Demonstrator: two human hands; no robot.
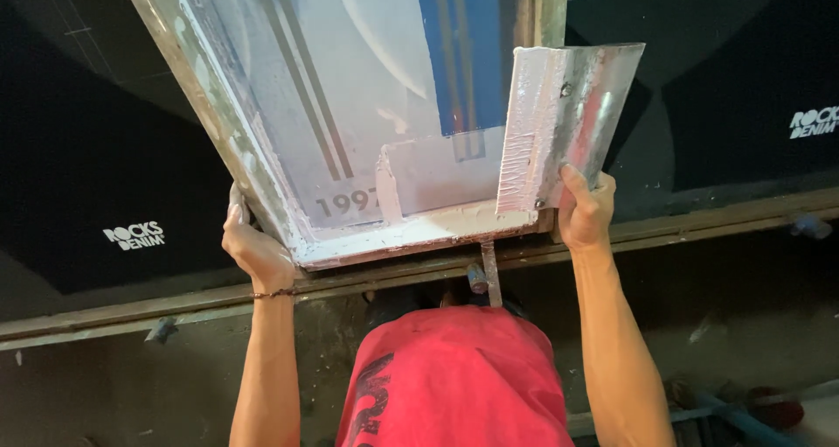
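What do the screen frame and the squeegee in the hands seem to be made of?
Screen frame: looks like wood, coated with dried whitish ink, with translucent mesh stretched across it. Squeegee: its flat handle looks like ink-smeared wood or metal, I cannot tell which. The blade is not distinguishable.

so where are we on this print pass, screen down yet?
Looks lifted: the left hand grips the screen frame by its corner, tilted up off the black fabric. White ink pools along the frame's near edge. The right hand holds the ink-coated squeegee clear of the mesh. No fresh print is visible underneath.
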